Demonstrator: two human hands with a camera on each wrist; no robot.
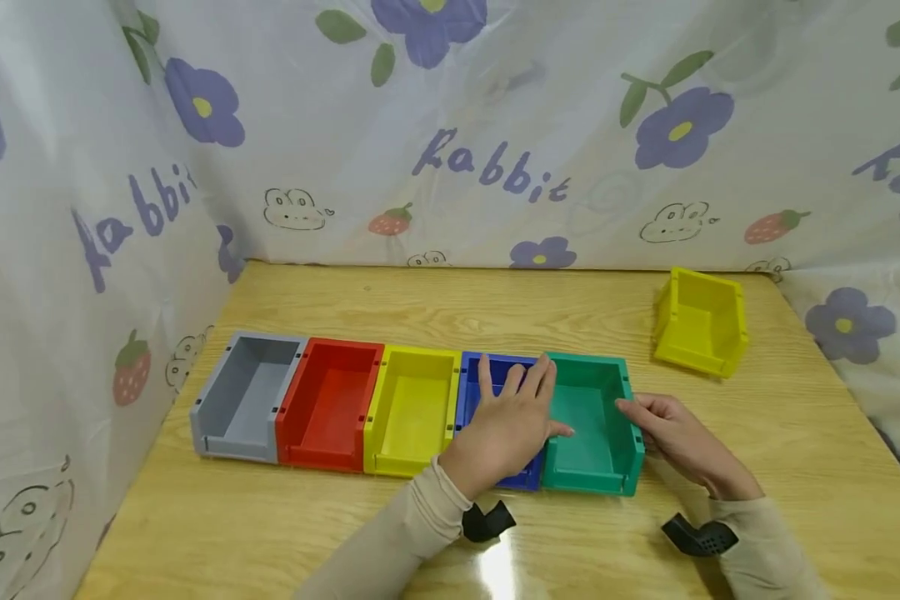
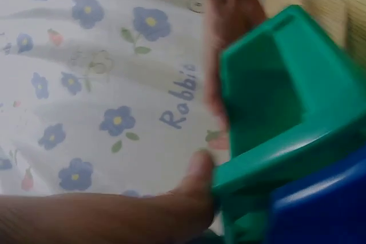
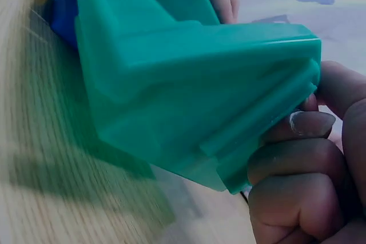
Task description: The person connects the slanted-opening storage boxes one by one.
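A green open-front bin (image 1: 587,421) stands at the right end of a row of plastic bins, against the blue bin (image 1: 521,481). My right hand (image 1: 678,437) pinches the green bin's right wall, thumb over the rim and curled fingers outside, as the right wrist view shows. Over the blue bin lies my left hand (image 1: 506,429), its fingers stretched toward the back rim and its thumb pointing across into the green bin. In the left wrist view that thumb (image 2: 197,181) is at the green bin's edge; the other left fingers are hidden there.
Leftward, the row continues with a yellow bin (image 1: 416,408), a red bin (image 1: 333,400) and a grey bin (image 1: 258,400). A smaller yellow bin (image 1: 701,325) stands apart at the back right of the wooden table (image 1: 307,533). Printed curtains (image 1: 450,217) enclose the back and sides.
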